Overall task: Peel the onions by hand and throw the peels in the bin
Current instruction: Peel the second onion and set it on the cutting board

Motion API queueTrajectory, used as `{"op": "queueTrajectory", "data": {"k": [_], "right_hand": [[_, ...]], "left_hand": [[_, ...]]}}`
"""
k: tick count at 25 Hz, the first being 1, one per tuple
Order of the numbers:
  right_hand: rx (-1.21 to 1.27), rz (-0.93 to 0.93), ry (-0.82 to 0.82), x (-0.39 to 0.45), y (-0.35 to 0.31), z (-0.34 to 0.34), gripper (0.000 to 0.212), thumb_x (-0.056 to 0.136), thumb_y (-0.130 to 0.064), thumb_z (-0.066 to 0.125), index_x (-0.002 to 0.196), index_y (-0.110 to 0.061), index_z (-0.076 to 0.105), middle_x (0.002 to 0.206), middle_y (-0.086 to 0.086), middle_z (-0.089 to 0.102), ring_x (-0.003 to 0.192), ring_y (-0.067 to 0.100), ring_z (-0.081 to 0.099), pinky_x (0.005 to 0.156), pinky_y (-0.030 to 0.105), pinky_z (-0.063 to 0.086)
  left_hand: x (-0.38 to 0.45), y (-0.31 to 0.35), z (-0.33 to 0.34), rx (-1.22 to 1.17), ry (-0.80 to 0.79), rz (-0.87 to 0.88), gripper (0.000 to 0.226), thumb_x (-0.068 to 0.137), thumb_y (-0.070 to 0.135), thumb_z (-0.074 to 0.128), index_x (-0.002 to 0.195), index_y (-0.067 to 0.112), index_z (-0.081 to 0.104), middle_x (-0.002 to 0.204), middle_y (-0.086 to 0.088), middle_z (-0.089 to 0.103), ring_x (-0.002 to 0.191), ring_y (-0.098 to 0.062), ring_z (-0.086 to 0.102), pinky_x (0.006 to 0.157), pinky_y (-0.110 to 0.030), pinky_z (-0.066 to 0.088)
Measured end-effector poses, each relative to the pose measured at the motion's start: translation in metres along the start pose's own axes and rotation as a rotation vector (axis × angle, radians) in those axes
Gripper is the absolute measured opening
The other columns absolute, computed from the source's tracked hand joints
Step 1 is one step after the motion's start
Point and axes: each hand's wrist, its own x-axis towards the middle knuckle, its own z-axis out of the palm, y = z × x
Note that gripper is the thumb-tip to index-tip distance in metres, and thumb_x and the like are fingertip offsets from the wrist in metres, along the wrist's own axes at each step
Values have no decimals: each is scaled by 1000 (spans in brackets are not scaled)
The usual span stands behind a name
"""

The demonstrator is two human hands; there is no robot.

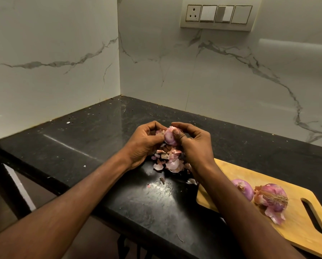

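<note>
Both hands' fingers (177,132) clamp a glossy, half-peeled purple onion (169,137) above loose peels (170,161)

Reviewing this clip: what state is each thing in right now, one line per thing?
Onion in hands: partly peeled, held above the counter.
Left hand: gripping that onion.
Right hand: gripping it, thumb on the skin.
Peel pile: loose on the counter, not binned.
Onions on the cutting board: two; the right one with skin hanging loose.
</note>
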Motion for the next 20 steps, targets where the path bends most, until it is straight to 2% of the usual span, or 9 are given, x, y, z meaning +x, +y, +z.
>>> {"op": "queueTrajectory", "data": {"k": [2,4,6,8,11,16,20], "right_hand": [[66,34,-14,-1,-2,1,21,98,-8,66,116,-13,77,115,6,76,108,22,73,90,47,63],[109,53,10,0,-5,1,21,100,-9,64,117,-10,75,115,9,75,108,24,73,90,48,63],[135,81,47,2,-5,-1,20,102,-10,62,116,-10,76,114,9,76,107,25,74,90,49,63],[131,111,68,2,-6,-3,20,103,-10,59,115,-11,76,113,8,76,107,25,73,90,48,63],[120,91,46,1,-6,-2,21,104,-9,57,114,-12,75,112,7,75,106,23,74,89,43,63],[31,14,24,1,-5,-1,21,104,-14,59,119,-11,73,114,6,74,107,19,72,91,43,63],[-9,-1,22,3,-4,-3,26,107,-23,53,112,-9,74,106,8,76,100,22,75,89,47,63]], "left_hand": [[0,1,-1,-25,19,24,18,85,3,74,101,2,66,103,-27,70,91,-40,67,80,-42,63],[0,0,-2,-107,-21,3,11,91,-1,69,101,2,66,104,-22,70,95,-40,66,81,-41,63],[1,1,-3,-171,-74,-50,16,93,-4,62,107,1,68,112,-26,69,102,-43,66,87,-44,62],[2,2,-1,-186,-89,-83,23,91,2,60,112,-1,66,116,-31,66,103,-46,65,88,-45,61],[1,2,1,-143,-77,-49,28,94,16,72,114,-2,64,116,-30,68,103,-45,66,87,-44,62],[-2,2,2,-43,-12,10,26,90,16,72,108,-2,66,109,-29,71,96,-45,70,79,-46,64],[-4,3,5,48,-11,54,31,90,16,73,112,-4,67,110,-28,72,98,-38,73,84,-43,64]]}}
